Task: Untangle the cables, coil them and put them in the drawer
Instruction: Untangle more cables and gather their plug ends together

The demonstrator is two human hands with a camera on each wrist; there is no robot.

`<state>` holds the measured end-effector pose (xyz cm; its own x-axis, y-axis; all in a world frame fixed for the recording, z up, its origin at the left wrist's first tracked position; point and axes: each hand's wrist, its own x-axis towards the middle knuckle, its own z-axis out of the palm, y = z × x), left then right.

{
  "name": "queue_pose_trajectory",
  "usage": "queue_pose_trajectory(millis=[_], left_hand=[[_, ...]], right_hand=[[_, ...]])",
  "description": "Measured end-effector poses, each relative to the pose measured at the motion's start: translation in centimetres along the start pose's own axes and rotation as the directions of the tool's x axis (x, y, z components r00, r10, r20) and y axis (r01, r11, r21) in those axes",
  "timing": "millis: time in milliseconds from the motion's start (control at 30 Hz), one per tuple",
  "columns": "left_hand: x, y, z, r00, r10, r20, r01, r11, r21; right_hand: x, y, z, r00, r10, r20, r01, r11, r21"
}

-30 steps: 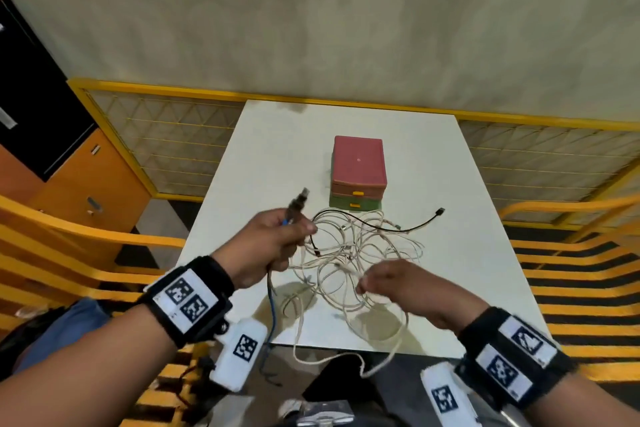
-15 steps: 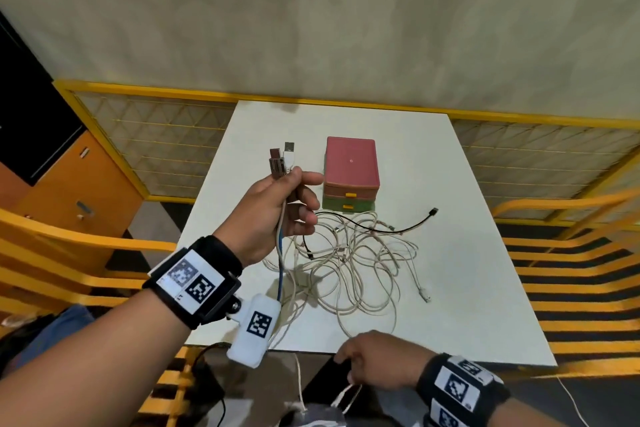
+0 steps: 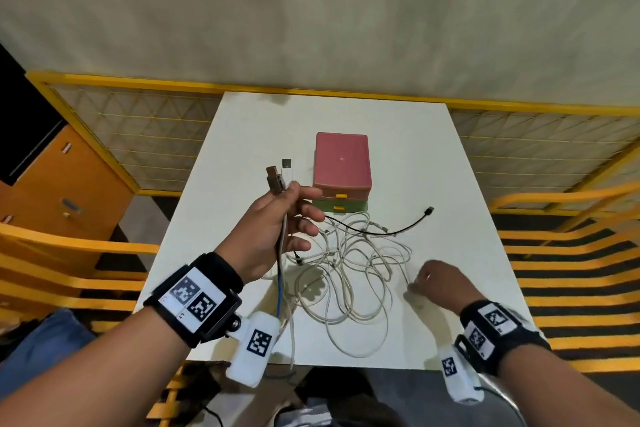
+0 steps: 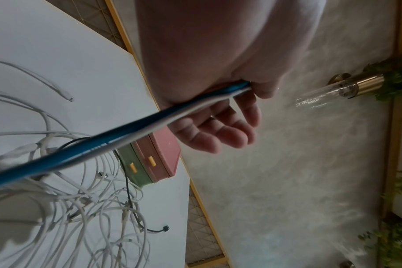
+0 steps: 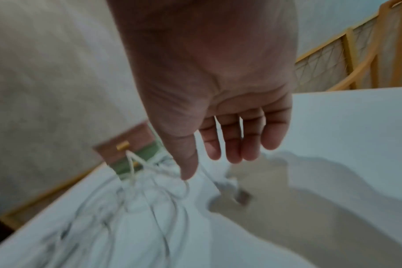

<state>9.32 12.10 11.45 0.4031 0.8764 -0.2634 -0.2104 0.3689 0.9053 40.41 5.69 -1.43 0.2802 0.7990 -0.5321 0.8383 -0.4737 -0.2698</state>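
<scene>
White cords (image 3: 349, 263) lie knotted mid-table (image 3: 450, 166), just in front of the drawer box (image 3: 341, 163), whose drawers are shut. My left hand (image 3: 273, 239) is raised over the left edge, thumb and forefinger pinching two plug ends (image 3: 278, 177), one blue lead (image 4: 117, 134) and one white, which drop towards the near edge. My right hand (image 3: 438, 282) hangs over the tangle's right side, fingers slack and holding nothing. A loose white plug (image 5: 242, 196) lies on the table just beyond those fingertips, so the right is nearer. I judge that end comes next; the black lead (image 3: 401, 227) crosses the far side.
</scene>
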Motion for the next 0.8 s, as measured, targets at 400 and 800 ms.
queue_pose_trajectory(millis=[400,800], left_hand=[[2.4,0.1,2.5,0.997,0.017,0.074,-0.024,0.995,0.098],[1.3,1.9,6.7,0.977,0.071,0.204,-0.111,0.974,0.196]], right_hand=[[-3.0,-4.2,-3.1,0.958,-0.284,-0.028,0.274,0.943,-0.186],[-12.9,-14.1,-14.3,0.683,-0.593,-0.425,0.69,0.716,0.109]])
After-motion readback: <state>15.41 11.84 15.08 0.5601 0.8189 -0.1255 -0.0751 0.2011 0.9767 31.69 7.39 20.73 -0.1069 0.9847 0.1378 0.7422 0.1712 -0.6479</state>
